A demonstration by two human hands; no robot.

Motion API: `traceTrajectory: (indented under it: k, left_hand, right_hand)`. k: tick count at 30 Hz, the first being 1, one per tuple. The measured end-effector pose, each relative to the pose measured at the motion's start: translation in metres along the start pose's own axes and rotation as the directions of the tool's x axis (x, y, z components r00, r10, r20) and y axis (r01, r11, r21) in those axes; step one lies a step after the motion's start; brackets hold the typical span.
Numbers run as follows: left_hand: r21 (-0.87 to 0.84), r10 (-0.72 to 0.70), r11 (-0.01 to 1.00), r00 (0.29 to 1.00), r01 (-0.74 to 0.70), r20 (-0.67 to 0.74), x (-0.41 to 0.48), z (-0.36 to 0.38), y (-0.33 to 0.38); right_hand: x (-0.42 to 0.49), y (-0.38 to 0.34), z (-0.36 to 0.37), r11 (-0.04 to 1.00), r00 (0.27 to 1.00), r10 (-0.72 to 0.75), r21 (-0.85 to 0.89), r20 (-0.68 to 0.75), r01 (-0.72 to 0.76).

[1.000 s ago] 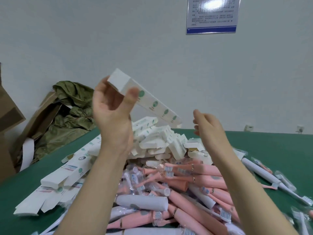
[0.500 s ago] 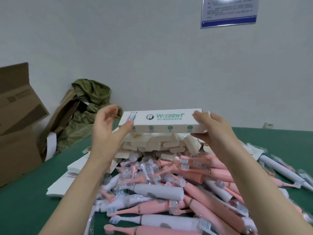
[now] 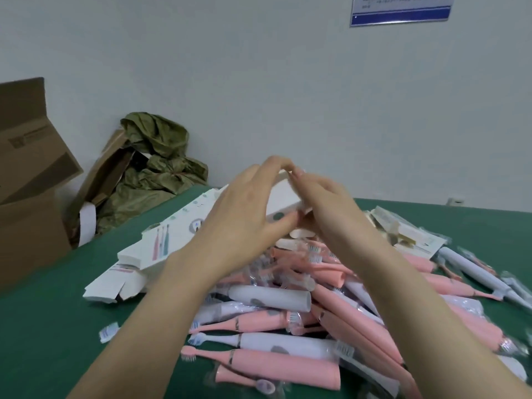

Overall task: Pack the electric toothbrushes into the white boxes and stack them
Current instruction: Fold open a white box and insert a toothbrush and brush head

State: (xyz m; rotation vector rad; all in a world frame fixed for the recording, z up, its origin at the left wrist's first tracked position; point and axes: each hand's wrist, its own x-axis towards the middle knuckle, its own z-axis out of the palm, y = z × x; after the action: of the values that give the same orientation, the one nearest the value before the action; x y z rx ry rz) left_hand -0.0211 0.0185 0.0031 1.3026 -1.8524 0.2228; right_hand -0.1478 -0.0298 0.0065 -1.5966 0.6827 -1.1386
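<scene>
L hand (image 3: pixel 244 217) & R hand (image 3: pixel 328 203) are both up over the middle of the heap, holding one white box (image 3: pixel 283 197) btwn them. L fingers curl over the box's top edge and the thumb presses its near face by a green dot. R fingers wrap over the right part of the box; R thumb is hidden. Fingertips of both hands meet at the top of the box. It's blurred there, so can't tell if the box's end flap is open or closed. The box is held above the heap, tilted, far end higher.

Under the hands is a heap of toothbrushes (image 3: pixel 273 298), pink & white, many in clear wrap, lying criss-cross on the green table (image 3: pixel 43 326). Left of the heap are more long white cartons (image 3: pixel 155 249), some w/ end flaps open. One loose brush head (image 3: pixel 108 332) lies apart on the table, near left. Paper packets (image 3: pixel 408 234) are at far right. Past the table's left edge are a cardboard box (image 3: pixel 28 174) & an olive-green bag (image 3: pixel 161 156) by the wall. A blue-edged notice (image 3: pixel 400 10) is on the wall, top right.
</scene>
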Motion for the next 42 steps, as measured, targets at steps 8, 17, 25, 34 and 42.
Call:
traceTrajectory:
  k: [8, 17, 25, 34, 42]
  left_hand:
    - [-0.139, -0.058, 0.988, 0.996, 0.066, 0.062, -0.011, -0.003, -0.012]
    - [-0.116, 0.001, 0.993, 1.000, 0.001, 0.018, -0.005, 0.010, 0.002]
    - [0.090, -0.035, 0.996, 0.998, 0.030, 0.051, -0.012, 0.019, 0.004]
    - [0.140, -0.024, 0.990, 0.995, 0.010, 0.100, -0.007, 0.029, -0.002]
    - [0.147, -0.098, 0.983, 0.993, 0.107, -0.061, -0.007, 0.021, -0.021]
  right_hand:
    - [0.007, 0.007, -0.018, 0.980, 0.991, 0.120, 0.152, 0.061, -0.128]
    - [0.008, 0.001, -0.029, 0.978, 0.987, 0.158, 0.141, -0.022, -0.153]
    - [0.007, 0.002, -0.032, 0.957, 0.968, 0.250, 0.162, -0.035, -0.241]
    - [0.003, 0.009, -0.047, 0.969, 0.963, 0.195, 0.117, 0.186, -0.219]
    - [-0.011, 0.024, -0.110, 0.548, 0.993, 0.098, -0.836, 0.071, 0.005]
